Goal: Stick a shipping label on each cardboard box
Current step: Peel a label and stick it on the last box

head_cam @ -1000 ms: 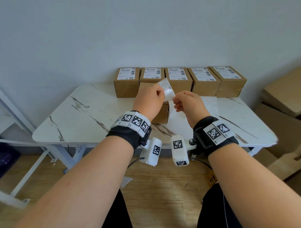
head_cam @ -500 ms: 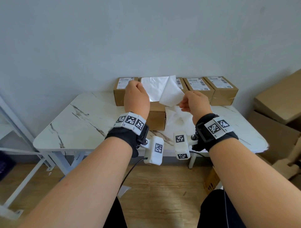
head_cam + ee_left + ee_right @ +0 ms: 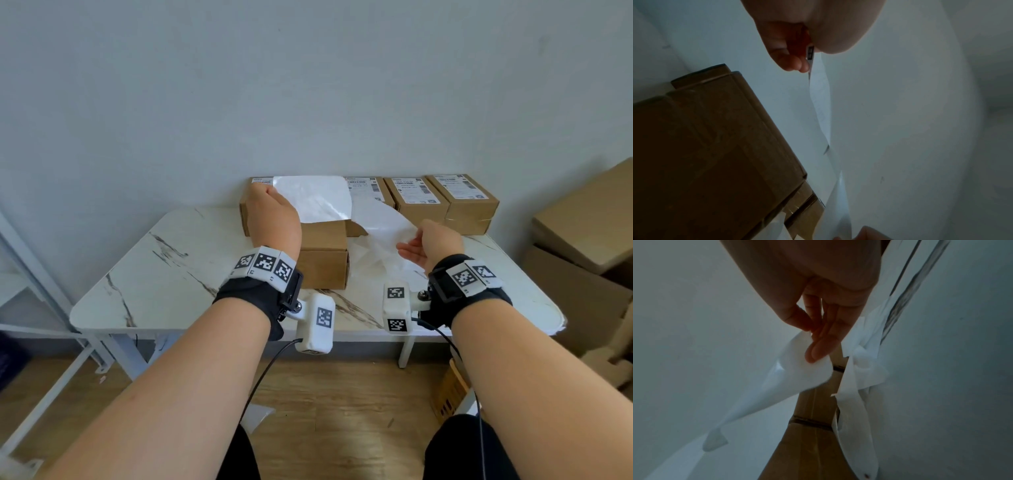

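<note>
Nearest the camera, wooden plank flooring (image 3: 329, 390) is showing beneath the white marble-patterned worktop (image 3: 164, 274), which is standing on white legs. Taking the unlabelled cardboard box (image 3: 323, 260) near the worktop's middle as the landmark: the left hand (image 3: 272, 219) is hovering just left of it and slightly above, thumb and curled fingers pinching one edge of a peeled shipping label (image 3: 313, 198), whose blank shiny side is facing the camera above the box's far edge. To the right of the box, the right hand (image 3: 428, 245) is holding a white backing sheet (image 3: 383, 219) pinched between thumb and fingers, the other fingers lying nearly straight; the sheet is trailing back toward the box. Below that hand, more crumpled white backing paper (image 3: 380, 260) seems to be lying on the worktop, though the view there is pale and hard to separate. Behind the box, a row of labelled cardboard boxes (image 3: 416, 195) is standing against the plain grey-white wall (image 3: 308, 85). Far right of the box, off the worktop, larger cardboard cartons (image 3: 589, 226) are stacking up.
</note>
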`<state>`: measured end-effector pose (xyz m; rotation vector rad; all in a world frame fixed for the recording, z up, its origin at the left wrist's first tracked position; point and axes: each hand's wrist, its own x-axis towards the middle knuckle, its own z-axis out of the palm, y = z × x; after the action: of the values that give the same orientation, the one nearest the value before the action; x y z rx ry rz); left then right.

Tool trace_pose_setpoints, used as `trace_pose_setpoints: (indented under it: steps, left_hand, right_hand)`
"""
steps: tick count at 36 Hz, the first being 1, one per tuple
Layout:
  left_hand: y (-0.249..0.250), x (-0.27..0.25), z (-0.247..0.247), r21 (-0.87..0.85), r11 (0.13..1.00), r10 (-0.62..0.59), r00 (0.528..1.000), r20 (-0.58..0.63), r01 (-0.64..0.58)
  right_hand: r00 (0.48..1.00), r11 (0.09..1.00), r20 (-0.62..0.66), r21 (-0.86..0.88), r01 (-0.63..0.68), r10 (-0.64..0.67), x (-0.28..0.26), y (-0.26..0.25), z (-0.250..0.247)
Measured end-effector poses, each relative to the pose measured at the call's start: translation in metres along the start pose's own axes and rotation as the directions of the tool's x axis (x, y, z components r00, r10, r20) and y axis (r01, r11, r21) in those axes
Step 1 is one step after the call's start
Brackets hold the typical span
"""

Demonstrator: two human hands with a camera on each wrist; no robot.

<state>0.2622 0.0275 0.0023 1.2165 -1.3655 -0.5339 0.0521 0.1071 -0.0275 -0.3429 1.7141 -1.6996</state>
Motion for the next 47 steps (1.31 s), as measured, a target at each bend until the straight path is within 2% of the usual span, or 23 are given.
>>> trace_pose_setpoints:
  steps: [6, 11, 14, 17, 21, 24, 28, 32, 37, 39, 42, 45, 47]
  left_hand:
    - [0.001, 0.006, 0.003, -0.030, 1.000, 0.005, 0.998, -0.064, -0.007]
    - [0.001, 0.004, 0.004, -0.026, 0.999, 0.024, 0.999, -0.030, -0.025]
    - [0.003, 0.001, 0.003, -0.026, 0.999, 0.021, 1.000, 0.007, -0.021]
    - [0.005, -0.001, 0.000, -0.046, 0.999, 0.021, 1.000, 0.015, -0.020]
    - [0.011, -0.003, -0.002, -0.090, 0.995, 0.035, 0.999, 0.009, -0.034]
    - [0.016, -0.005, -0.004, -0.108, 0.993, 0.059, 0.998, 0.011, -0.057]
    - [0.020, -0.007, -0.007, -0.087, 0.991, 0.105, 0.994, 0.038, -0.102]
    - [0.028, -0.009, -0.011, -0.075, 0.992, 0.109, 0.992, 0.056, -0.105]
    - [0.034, -0.013, -0.012, -0.138, 0.990, 0.037, 0.995, 0.088, -0.024]
    - [0.035, -0.015, -0.013, -0.147, 0.989, 0.033, 0.995, 0.093, -0.019]
    - [0.037, -0.015, -0.016, -0.165, 0.986, 0.030, 0.994, 0.101, -0.013]
    - [0.039, -0.012, -0.019, -0.199, 0.980, 0.011, 0.993, 0.113, 0.012]
    - [0.041, -0.011, -0.020, -0.204, 0.979, 0.003, 0.993, 0.115, 0.021]
  right_hand:
    - [0.998, 0.998, -0.027, 0.004, -0.062, 0.062, 0.010, 0.006, -0.003]
    - [0.996, 0.993, -0.029, -0.080, -0.084, 0.082, 0.013, 0.010, 0.003]
    - [0.998, 0.982, -0.063, -0.186, -0.041, 0.030, 0.017, 0.012, 0.007]
    - [0.986, 0.945, -0.101, -0.311, 0.097, -0.135, 0.016, 0.014, 0.007]
    - [0.925, 0.865, -0.085, -0.395, 0.310, -0.370, 0.002, 0.009, 0.009]
    - [0.863, 0.804, 0.017, -0.355, 0.478, -0.505, -0.016, 0.000, 0.016]
    - [0.740, 0.676, 0.204, -0.307, 0.670, -0.641, -0.043, -0.009, 0.029]
    - [0.617, 0.509, 0.369, -0.354, 0.784, -0.695, -0.058, -0.010, 0.040]
    - [0.528, 0.344, 0.376, -0.455, 0.821, -0.762, -0.062, -0.006, 0.047]
    - [0.516, 0.357, 0.336, -0.434, 0.827, -0.788, -0.062, -0.006, 0.049]
    - [0.534, 0.405, 0.297, -0.401, 0.822, -0.791, -0.065, -0.007, 0.049]
    - [0.554, 0.433, 0.325, -0.376, 0.819, -0.766, -0.067, -0.006, 0.049]
    - [0.551, 0.419, 0.368, -0.382, 0.824, -0.749, -0.069, -0.005, 0.050]
